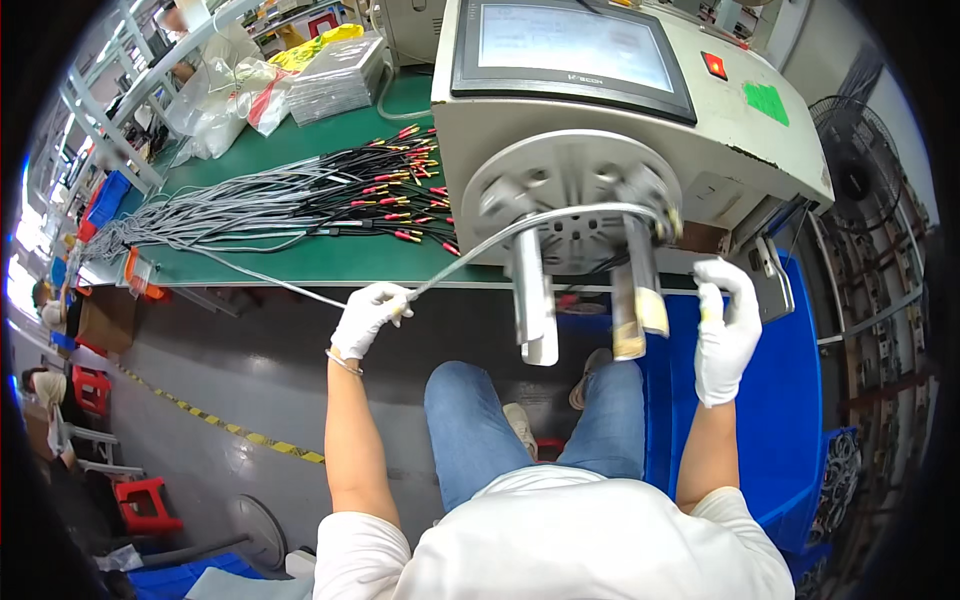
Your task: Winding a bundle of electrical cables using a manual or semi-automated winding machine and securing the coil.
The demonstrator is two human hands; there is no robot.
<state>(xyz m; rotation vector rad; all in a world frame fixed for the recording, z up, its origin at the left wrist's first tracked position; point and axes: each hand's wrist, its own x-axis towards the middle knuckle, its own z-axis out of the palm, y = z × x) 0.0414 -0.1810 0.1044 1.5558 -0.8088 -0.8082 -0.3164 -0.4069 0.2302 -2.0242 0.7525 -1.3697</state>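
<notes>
A grey cable (478, 246) runs through the closed fingers of my white-gloved left hand (370, 316). From there it rises to the right and passes across the posts of a round metal winding head (575, 185). The two long posts (535, 300) jut toward me, and their blurred edges suggest turning. On the other side, the cable trails back to a bundle of grey cables (240, 205) on the green table. My gloved right hand (728, 335) hovers right of the posts, fingers bent and apart, with nothing visible in it.
Above the winding head sits the pale machine housing (800, 150) with a screen (570, 45) and a red switch (714, 66). Black cable ends with red and yellow plugs (400, 190) lie on the table (200, 265). A large blue bin (775, 400) stands at right, beside a fan (855, 160).
</notes>
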